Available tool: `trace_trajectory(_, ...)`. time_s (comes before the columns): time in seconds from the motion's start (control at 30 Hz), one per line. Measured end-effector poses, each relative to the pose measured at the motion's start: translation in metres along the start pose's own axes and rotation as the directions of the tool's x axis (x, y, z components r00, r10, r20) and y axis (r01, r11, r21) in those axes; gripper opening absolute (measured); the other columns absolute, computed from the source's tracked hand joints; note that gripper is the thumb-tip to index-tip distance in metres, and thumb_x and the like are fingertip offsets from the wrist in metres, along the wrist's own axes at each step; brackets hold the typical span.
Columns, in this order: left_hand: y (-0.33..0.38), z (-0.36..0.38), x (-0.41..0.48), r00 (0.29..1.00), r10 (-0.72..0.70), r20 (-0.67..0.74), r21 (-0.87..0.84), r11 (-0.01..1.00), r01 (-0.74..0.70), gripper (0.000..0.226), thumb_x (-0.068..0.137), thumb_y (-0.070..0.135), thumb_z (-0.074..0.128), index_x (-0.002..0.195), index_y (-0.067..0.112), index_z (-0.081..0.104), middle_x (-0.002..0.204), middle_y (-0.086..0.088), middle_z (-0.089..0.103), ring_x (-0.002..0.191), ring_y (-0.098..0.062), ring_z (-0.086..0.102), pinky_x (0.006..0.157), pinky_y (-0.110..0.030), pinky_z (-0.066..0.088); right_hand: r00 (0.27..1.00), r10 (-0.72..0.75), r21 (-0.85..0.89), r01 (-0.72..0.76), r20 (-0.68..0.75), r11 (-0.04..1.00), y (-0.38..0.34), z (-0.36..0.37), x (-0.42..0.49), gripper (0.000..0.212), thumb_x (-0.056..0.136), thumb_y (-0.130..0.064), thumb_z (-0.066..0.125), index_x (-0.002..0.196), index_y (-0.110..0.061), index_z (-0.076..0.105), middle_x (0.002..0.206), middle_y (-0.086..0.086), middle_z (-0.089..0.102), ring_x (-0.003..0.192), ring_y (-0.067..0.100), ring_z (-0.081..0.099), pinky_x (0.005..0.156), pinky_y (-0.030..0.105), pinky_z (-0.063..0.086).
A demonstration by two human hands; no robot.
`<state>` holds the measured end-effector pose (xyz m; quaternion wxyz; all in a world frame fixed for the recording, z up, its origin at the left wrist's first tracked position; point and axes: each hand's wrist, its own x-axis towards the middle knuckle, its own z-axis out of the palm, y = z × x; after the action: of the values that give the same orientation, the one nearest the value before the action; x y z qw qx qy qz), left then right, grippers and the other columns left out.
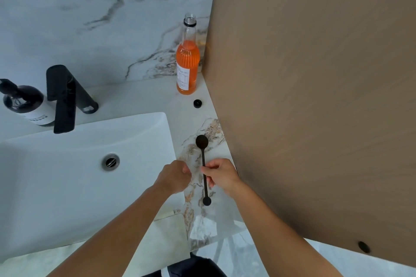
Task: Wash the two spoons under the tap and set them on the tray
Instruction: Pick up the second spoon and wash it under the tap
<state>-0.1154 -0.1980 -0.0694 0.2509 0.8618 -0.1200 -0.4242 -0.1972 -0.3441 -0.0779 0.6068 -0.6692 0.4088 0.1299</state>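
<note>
A long dark spoon (203,159) lies over the marble counter right of the sink, bowl pointing away from me. My right hand (221,176) is pinched on the middle of its handle. My left hand (174,179) hovers just left of it, fingers curled, holding nothing that I can see. The black tap (64,99) stands behind the white sink (135,141); no water runs from it. Only one spoon shows, and no tray is in view.
An open bottle of orange drink (188,60) stands at the back of the counter, its black cap (197,103) lying in front of it. A dark soap dispenser (24,103) sits left of the tap. A wooden panel (315,96) walls off the right side.
</note>
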Motion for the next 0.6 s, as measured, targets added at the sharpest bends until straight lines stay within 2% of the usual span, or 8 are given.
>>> trace_trajectory(0.27,-0.038,-0.022,-0.012,0.992,-0.115,-0.057,-0.134,0.985,0.107,0.02,0.091,0.023,0.048,0.099,0.016,0.065,0.087,-0.012,0.075,0.067,-0.026,0.071,0.069,-0.035,0.06,0.991,-0.049,-0.081,0.059,0.121,0.995,-0.028,0.033,-0.011,0.012,0.088,-0.011,0.07,0.078,-0.006,0.067,0.049,0.003,0.057,0.035,0.014,0.048,0.046,0.027,0.046)
trace_trajectory(0.43,-0.067,-0.035,-0.026,0.978,-0.197,-0.067,-0.196,0.964,0.181,0.018,0.09,0.021,0.047,0.091,0.016,0.064,0.08,-0.01,0.074,0.055,-0.022,0.065,0.053,-0.025,0.052,0.98,-0.065,-0.153,0.095,0.19,0.984,-0.044,0.059,-0.023,0.017,0.087,-0.013,0.071,0.091,0.004,0.07,0.05,0.003,0.058,0.036,0.013,0.048,0.043,0.021,0.045)
trace_trajectory(0.6,-0.098,-0.049,-0.041,0.961,-0.27,-0.06,-0.258,0.934,0.246,0.016,0.091,0.017,0.049,0.087,0.017,0.063,0.076,-0.005,0.072,0.049,-0.016,0.065,0.048,-0.023,0.051,0.962,-0.084,-0.169,0.131,0.259,0.977,-0.063,0.09,-0.035,0.01,0.087,-0.012,0.071,0.084,-0.003,0.071,0.053,0.004,0.06,0.038,0.015,0.05,0.05,0.025,0.049)
